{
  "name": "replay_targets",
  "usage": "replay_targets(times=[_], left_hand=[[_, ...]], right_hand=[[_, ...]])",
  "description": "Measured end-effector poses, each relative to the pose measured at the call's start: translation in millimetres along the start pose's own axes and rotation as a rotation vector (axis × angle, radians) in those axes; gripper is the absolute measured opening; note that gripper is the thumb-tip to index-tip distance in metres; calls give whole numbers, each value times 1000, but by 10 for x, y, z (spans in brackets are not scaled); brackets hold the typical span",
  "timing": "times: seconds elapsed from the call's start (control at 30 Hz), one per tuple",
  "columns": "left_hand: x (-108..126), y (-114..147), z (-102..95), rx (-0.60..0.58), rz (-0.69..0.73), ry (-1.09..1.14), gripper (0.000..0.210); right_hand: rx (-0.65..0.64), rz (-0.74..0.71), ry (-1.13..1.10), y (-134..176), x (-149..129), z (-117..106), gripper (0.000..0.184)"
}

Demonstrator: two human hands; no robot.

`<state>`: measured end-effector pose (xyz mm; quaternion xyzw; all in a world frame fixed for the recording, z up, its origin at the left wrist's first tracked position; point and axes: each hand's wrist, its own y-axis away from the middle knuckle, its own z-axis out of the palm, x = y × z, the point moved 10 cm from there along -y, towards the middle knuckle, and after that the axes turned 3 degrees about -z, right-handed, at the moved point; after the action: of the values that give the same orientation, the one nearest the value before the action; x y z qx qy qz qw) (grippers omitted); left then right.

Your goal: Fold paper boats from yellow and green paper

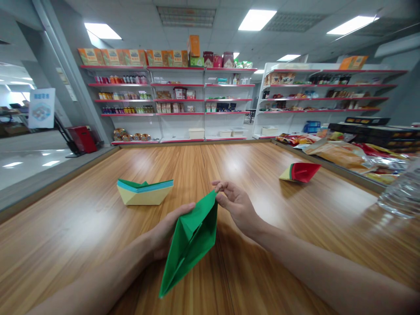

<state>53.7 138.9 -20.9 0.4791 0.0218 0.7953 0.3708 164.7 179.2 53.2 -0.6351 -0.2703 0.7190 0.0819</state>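
A green folded paper boat is held up over the wooden table, tilted, with its opening facing me and one tip pointing down toward my body. My left hand grips its left side, thumb on the upper edge and the other fingers hidden behind the paper. With thumb and fingertips, my right hand pinches the far upper tip. Beyond my left hand, a cream paper boat with blue and green layered edges sits upright. Farther right lies a red paper boat with cream and green parts, tipped on its side.
The wooden table has a raised rim. Along its right side lie snack packets, stacked black boxes and a clear plastic bottle. Stocked shelves stand behind the table.
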Motion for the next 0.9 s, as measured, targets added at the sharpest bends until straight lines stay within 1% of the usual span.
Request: replay_targets(times=[0.07,0.1,0.13,0.2,0.23,0.3,0.37,0.47,0.53,0.6,0.67,0.77,0.83,0.9], left_hand=[[2,-10,-25,41,30,8,37],[32,-14,-46,74,73,3,36],[68,-17,-68,108,121,-8,35],[143,-16,-97,162,213,-38,33],[183,-12,-97,172,258,-55,32],[266,4,-75,169,351,-105,29],[329,20,-38,153,422,-177,27],[360,25,-49,179,461,-245,28],[355,18,-65,186,462,-219,29],[323,-1,-14,121,438,-167,32],[279,-10,90,14,399,-121,36],[224,8,224,-108,352,-102,42],[215,19,257,-135,349,-117,44],[228,14,217,-93,365,-155,41]], right_hand=[[100,14,42,24,28,-69,34],[134,24,70,45,39,-85,38],[147,36,102,67,50,-78,35],[99,75,162,105,83,6,25],[52,101,179,123,105,69,25],[-10,134,183,154,120,158,26],[-22,147,191,169,104,191,25],[-21,168,225,182,87,208,28],[-12,177,203,189,94,214,30],[8,194,134,198,125,211,30],[41,213,55,205,164,195,30],[94,192,33,197,160,144,30],[113,189,58,198,163,116,30],[125,224,58,216,211,96,30]])
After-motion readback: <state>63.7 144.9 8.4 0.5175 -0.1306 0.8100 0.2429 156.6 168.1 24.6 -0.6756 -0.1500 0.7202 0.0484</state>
